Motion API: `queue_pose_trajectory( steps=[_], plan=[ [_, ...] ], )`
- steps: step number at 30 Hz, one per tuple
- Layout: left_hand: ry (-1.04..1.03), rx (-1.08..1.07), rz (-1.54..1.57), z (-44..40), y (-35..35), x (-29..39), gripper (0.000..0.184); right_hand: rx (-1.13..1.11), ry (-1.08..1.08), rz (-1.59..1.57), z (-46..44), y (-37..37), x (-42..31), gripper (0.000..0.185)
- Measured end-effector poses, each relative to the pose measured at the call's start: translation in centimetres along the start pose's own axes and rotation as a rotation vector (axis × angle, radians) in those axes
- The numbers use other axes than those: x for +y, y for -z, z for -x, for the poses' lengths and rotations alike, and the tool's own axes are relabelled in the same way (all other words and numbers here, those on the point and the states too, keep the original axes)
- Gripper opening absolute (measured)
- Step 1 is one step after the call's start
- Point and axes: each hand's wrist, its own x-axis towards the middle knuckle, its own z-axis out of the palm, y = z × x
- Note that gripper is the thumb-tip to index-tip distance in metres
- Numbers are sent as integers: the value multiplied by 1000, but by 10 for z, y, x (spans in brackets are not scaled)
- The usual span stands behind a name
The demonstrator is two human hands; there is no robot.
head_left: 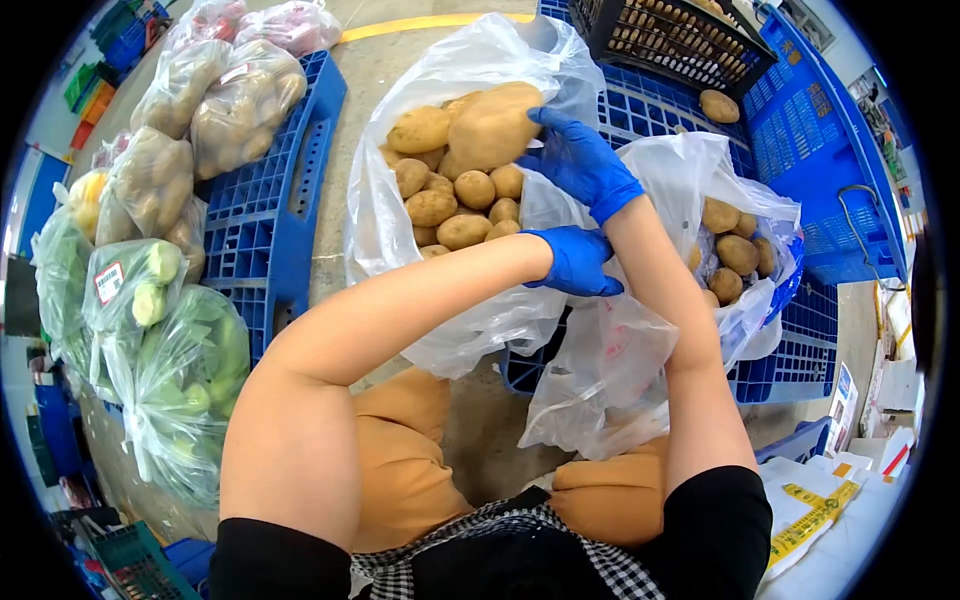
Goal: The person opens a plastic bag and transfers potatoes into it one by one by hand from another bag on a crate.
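Note:
In the head view, my right hand, in a blue glove, has its fingertips at the right end of a large potato, slightly blurred. That potato is above an open clear plastic bag with several smaller potatoes inside. Below my right hand, my left hand, also gloved, is closed on a thin plastic bag that hangs down in folds. Another open bag to the right holds several potatoes.
Blue pallets stand left and under the right-hand bags. Bagged potatoes and bagged green vegetables fill the left side. A black crate, a loose potato and a blue crate are at the upper right.

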Motion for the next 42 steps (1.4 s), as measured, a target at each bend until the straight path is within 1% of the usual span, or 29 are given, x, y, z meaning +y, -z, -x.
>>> queue_pose_trajectory(
  steps=[1,4,6,8,10,11,12,13,14,16,17,19,20,21,22,24,25,28,30,31,32,33,35,36,37,38,40,41,42],
  plan=[
    [-9,-2,34,4,3,4,72,-134,70,-99,3,7,1,39],
    [-10,36,2,9,2,1,76,-297,151,72,43,-6,-51,36],
    [-36,72,42,9,0,-5,78,-328,244,279,85,2,-90,37],
    [-122,75,136,14,6,-6,78,-358,219,529,123,33,-123,35],
    [-28,45,74,26,23,9,78,-294,126,943,162,54,-139,33],
    [-12,85,165,34,27,15,78,-100,-38,1039,180,53,-139,28],
    [-73,159,172,34,21,6,79,-15,-53,1073,190,81,-125,29],
    [-68,164,131,38,24,9,82,136,-23,1235,199,116,-107,38],
    [-1,176,9,42,26,11,84,279,11,1392,203,143,-87,50],
    [165,199,0,58,33,30,90,319,87,1569,197,167,-54,67],
    [171,276,-75,68,29,28,92,331,127,1652,191,174,-39,76],
    [177,428,-232,90,20,22,97,337,-8,1802,174,185,-10,81],
    [298,344,-228,103,19,25,97,341,-82,1878,166,172,-5,84],
    [415,254,-220,117,19,32,96,411,-299,1905,161,159,-7,76],
    [530,168,-212,127,20,35,96,439,-210,1854,162,167,-3,74],
    [462,108,-266,143,20,34,84,475,-34,1747,167,195,3,68],
    [430,79,-290,150,18,33,79,422,74,1735,172,208,1,57],
    [185,54,-342,153,13,27,72,482,-234,1069,184,192,-39,49],
    [130,60,-385,146,9,29,60,200,-126,316,203,178,-69,49],
    [114,88,-415,142,4,27,53,332,-82,-215,200,183,-74,50],
    [93,116,-445,135,-2,25,46,263,21,-313,199,162,-82,51],
    [92,300,-520,127,-14,26,28,184,117,-417,197,142,-90,51],
    [90,307,-571,122,-11,24,23,-129,287,-129,174,65,-95,49],
    [94,311,-596,120,-10,23,21,-176,318,-176,157,51,-94,47],
    [195,235,-543,122,-7,31,20,-39,325,-67,135,37,-89,48],
    [168,252,-547,125,-7,29,19,98,326,37,116,21,-81,48],
    [114,284,-549,133,-11,25,15,55,522,748,102,-25,-60,48],
    [109,307,-530,136,-11,24,14,64,520,835,90,-26,-44,48],
    [105,331,-510,140,-12,22,13,-60,418,823,82,-22,-33,46]
  ],
)
